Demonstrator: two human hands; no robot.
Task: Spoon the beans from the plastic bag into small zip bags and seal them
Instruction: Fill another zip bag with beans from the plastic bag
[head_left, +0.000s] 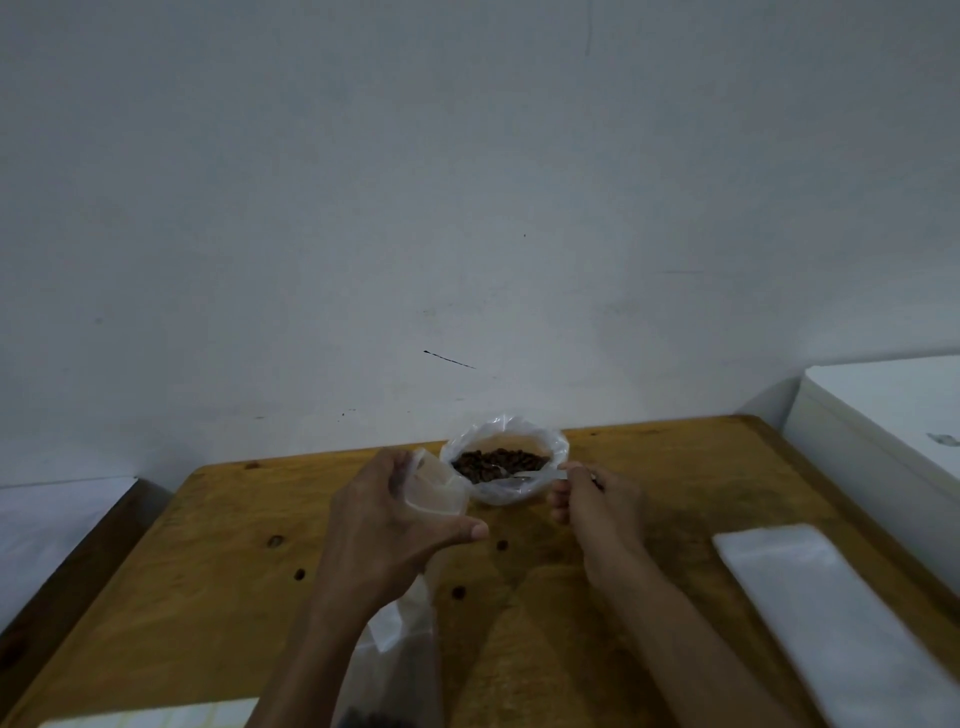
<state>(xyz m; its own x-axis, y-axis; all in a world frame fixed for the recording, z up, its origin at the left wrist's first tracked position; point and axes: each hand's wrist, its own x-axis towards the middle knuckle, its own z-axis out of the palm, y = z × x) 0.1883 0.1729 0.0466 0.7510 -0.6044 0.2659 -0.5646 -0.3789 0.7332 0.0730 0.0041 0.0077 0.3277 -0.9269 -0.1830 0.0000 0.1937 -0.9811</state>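
Observation:
A clear plastic bag (506, 439) stands open at the far edge of the wooden table, with dark brown beans (498, 461) inside. My left hand (387, 519) holds a small clear zip bag (434, 486) with its mouth open, just left of the bean bag. My right hand (597, 501) pinches the handle of a thin metal spoon (530, 474). The spoon's bowl lies in the beans. More clear plastic (400, 629) hangs below my left wrist, its lower end holding something dark.
The wooden table (675, 493) stands against a pale wall. A stack of flat clear bags (831, 618) lies at the right. A white box (893, 415) sits beyond the right edge. Pale sheets (156, 719) lie at the near left edge.

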